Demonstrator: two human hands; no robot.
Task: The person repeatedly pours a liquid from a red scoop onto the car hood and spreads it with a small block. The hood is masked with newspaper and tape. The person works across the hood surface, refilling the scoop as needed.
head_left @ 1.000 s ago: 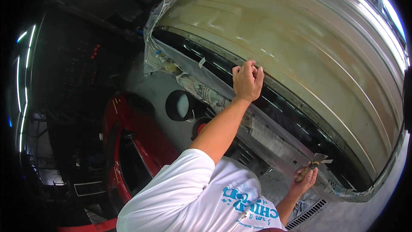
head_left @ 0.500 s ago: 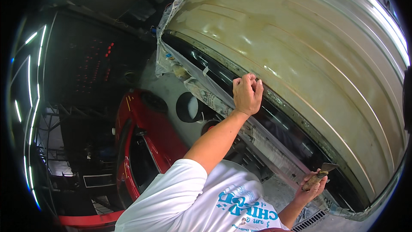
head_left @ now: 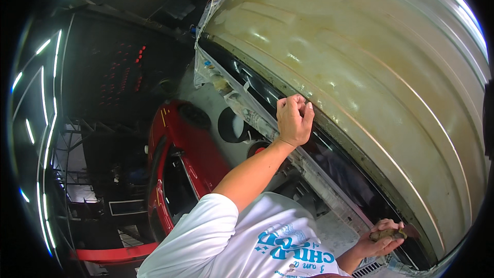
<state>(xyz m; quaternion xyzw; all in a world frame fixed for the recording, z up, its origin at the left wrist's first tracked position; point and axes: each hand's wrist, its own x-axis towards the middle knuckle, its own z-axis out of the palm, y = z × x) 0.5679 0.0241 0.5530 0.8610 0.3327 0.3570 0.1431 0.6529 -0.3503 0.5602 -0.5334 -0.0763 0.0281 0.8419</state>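
A large vehicle roof (head_left: 329,67), dull olive-beige with raised ribs, fills the upper right. Along its near side runs a glossy black strip (head_left: 350,175) beside a rough, dark-speckled edge. My left hand (head_left: 296,121) rests at that edge midway along, fingers curled in and closed; whatever they grip is hidden. Lower right, my right hand (head_left: 381,239) is wrapped round a scraper (head_left: 383,235) with a worn handle. Its flat blade points toward the right end of the black strip, close to the roof's edge; whether it touches cannot be told.
Newspaper and plastic masking (head_left: 252,113) hang along the vehicle's side. A black bucket (head_left: 231,125) with whitish contents stands on the floor below. A red car (head_left: 190,159) is parked at left. A floor grate (head_left: 366,270) lies by my right forearm.
My right hand has moved down and right with the scraper, its blade now further toward the strip's right end. My left hand has shifted slightly toward me. The view has shifted a little.
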